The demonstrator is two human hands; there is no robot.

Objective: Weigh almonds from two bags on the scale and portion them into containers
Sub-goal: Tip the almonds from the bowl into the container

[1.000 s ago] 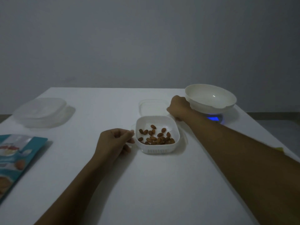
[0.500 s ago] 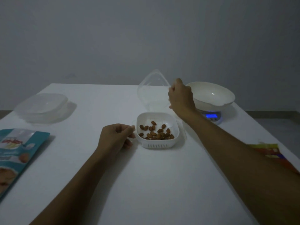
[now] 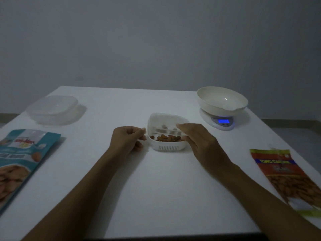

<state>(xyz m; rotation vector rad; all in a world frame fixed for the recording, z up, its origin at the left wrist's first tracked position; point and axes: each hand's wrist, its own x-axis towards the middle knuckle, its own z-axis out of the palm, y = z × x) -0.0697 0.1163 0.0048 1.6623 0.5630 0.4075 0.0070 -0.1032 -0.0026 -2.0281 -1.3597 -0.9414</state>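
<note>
A small white container point(image 3: 167, 147) with almonds point(image 3: 166, 137) in it sits mid-table. A clear lid point(image 3: 163, 121) lies tilted over its far part, its near edge raised. My right hand point(image 3: 199, 140) holds the lid's right edge. My left hand point(image 3: 127, 138), fingers curled, pinches the container's left rim. A white bowl point(image 3: 222, 100) stands empty on the scale point(image 3: 218, 121), whose display glows blue, at the back right. A teal almond bag point(image 3: 19, 160) lies flat at the left edge. A red almond bag point(image 3: 288, 176) lies flat at the right.
A second clear container with its lid on point(image 3: 53, 109) stands at the back left. The white table point(image 3: 156, 197) ends in a dark front edge near me. A grey wall rises behind the table.
My right hand lifted the clear lid from behind the container, raised it upright, then brought it down over the almonds. My left hand stayed at the container's left rim.
</note>
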